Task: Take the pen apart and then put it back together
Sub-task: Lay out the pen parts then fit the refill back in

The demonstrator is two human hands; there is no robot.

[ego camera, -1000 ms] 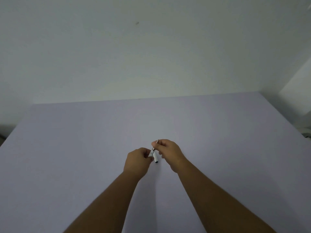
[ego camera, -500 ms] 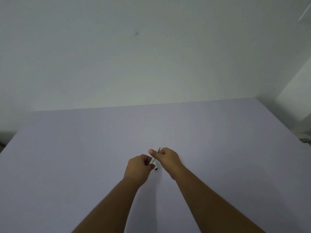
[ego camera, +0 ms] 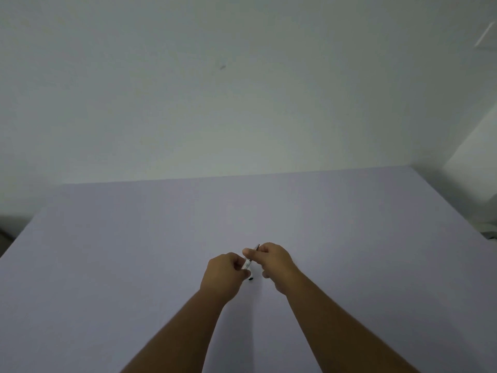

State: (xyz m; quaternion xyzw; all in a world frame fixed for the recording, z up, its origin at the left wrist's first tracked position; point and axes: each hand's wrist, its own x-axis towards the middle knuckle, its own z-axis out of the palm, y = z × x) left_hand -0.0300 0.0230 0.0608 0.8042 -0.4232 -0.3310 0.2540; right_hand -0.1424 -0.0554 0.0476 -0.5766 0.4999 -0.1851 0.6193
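Left hand [ego camera: 223, 277] and right hand [ego camera: 273, 261], head view: both sit low and centre in the frame, each with fingers curled and pinching one end of the pen [ego camera: 248, 264]. The left hand grips the white lower barrel, whose dark end points down toward the wearer; the right hand pinches the thin upper part, whose dark tip pokes out above its fingers. Compared with half a second ago, the hands have drawn slightly apart, so that more of the white barrel shows between them, much as it did a second ago. This suggests a twisting or pulling action at the joint of the pen. Whether the parts are coming apart or going back together cannot be told at this size, and no loose part is visible.

Surface: the pale lilac counter [ego camera: 134, 265] fills the lower half of the frame, carries nothing else in view and lies in dim light. Room: a plain off-white wall [ego camera: 242, 103] rises behind it, bearing one small dark mark above centre; a corner recedes at the right edge of the frame.
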